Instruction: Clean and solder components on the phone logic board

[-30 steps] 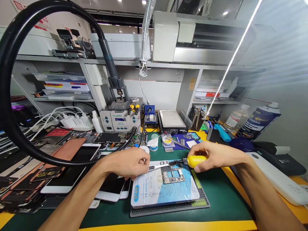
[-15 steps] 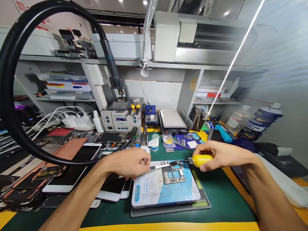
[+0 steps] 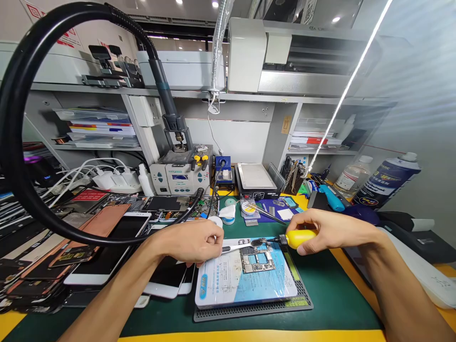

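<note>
A toothbrush-like brush [image 3: 235, 247] with a pale handle and dark bristles is gripped in my closed left hand [image 3: 195, 241]. Its head reaches the upper edge of a phone circuit board [image 3: 259, 264]. From the other side, my right hand [image 3: 320, 232] holds a small yellow squeeze bottle [image 3: 298, 238] between thumb and fingers. The bottle lies nearly level, its black neck and thin tip pointing left at the brush head. Whether the tip touches the bristles I cannot tell. Beneath the board is a flat white and blue box [image 3: 231, 285].
A grey perforated mat [image 3: 256, 311] lies under the box on the green work mat [image 3: 342, 294]. Stacked phones and parts [image 3: 81, 247] crowd the left. Behind stand a hot-air station [image 3: 181, 173] and a heating plate [image 3: 258, 178]. A thick black hose [image 3: 14, 142] loops at left.
The view has shifted very slightly. Both hands, the brush, the bottle and the board keep essentially the same places.
</note>
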A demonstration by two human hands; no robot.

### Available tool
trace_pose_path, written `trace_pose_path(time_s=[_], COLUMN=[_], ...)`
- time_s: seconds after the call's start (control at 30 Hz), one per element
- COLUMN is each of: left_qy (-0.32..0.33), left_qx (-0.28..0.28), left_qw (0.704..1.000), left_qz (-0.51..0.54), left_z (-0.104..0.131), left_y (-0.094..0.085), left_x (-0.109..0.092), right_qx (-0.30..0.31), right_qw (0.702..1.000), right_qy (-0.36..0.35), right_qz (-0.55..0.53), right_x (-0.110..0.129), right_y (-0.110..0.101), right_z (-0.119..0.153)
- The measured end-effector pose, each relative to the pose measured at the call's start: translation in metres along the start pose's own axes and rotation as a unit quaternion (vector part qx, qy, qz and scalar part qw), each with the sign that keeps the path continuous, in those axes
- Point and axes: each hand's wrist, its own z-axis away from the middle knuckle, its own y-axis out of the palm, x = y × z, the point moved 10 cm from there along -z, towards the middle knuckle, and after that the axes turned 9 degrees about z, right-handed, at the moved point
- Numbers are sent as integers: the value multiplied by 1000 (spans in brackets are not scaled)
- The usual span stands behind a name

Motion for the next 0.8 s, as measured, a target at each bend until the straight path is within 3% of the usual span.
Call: trace_pose_path(time_s=[0.4,0.8], left_qy=[1,-6], left_qx=[1,-6], left_qw=[1000,1000], left_qz=[3,-4], left_z=[0,0], left_y=[0,0], left_x=[1,2], right_qx=[3,-5], right_qw=[1000,1000], right_qy=[-14,5], right_qz=[5,-12], right_x=[16,-4], right_y=[5,-1], right_z=[-5,1])
